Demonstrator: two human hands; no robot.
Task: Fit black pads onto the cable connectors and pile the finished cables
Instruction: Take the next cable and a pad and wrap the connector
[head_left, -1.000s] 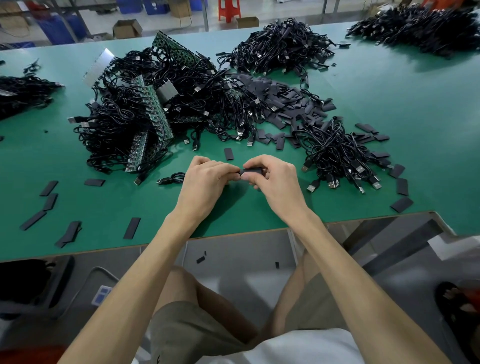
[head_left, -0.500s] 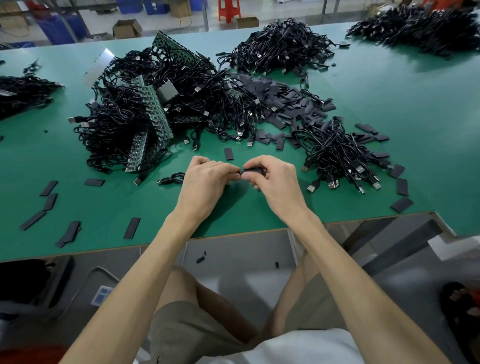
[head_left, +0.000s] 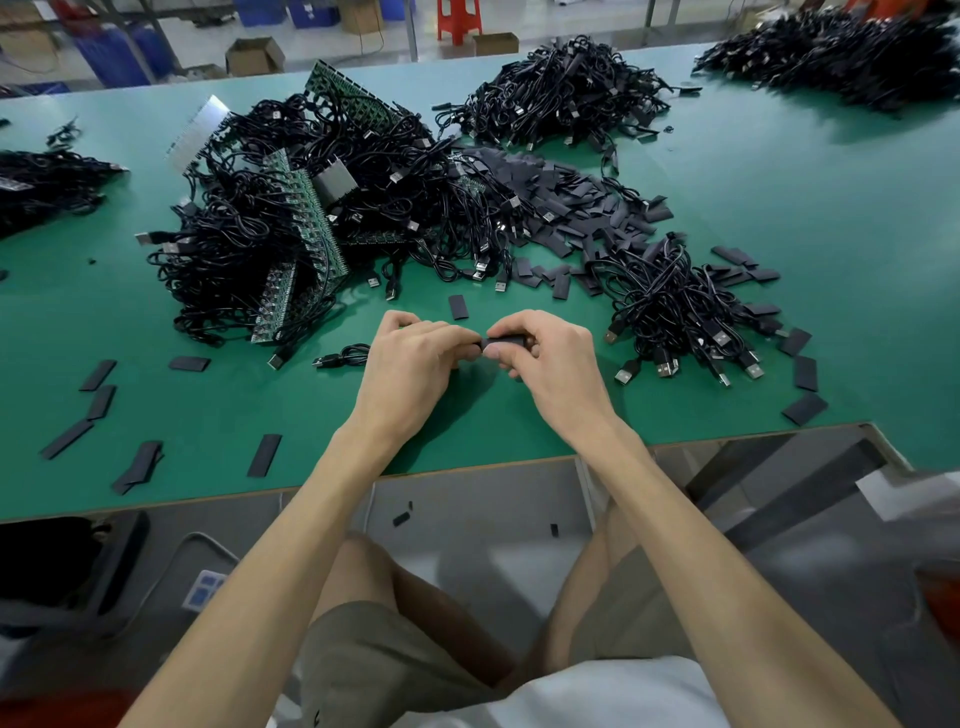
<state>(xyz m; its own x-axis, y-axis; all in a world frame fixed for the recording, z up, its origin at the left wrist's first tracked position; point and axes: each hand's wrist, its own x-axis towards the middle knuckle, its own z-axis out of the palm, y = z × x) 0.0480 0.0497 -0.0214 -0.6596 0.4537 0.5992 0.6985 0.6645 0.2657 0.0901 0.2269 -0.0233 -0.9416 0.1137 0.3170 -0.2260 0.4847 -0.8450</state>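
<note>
Head view: right grip (head_left: 550, 361) pinches a black pad (head_left: 509, 341), left grip (head_left: 410, 364) curls round the cable (head_left: 337, 358) end — connector hidden — so keep both aligned, push squarely

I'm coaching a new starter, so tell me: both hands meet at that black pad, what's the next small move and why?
Probably slide the pad leftward with the right hand toward the left hand, which seems to hold the cable end. The pad sits between both hands' fingers, connector hidden, so fitting looks unfinished.
</note>
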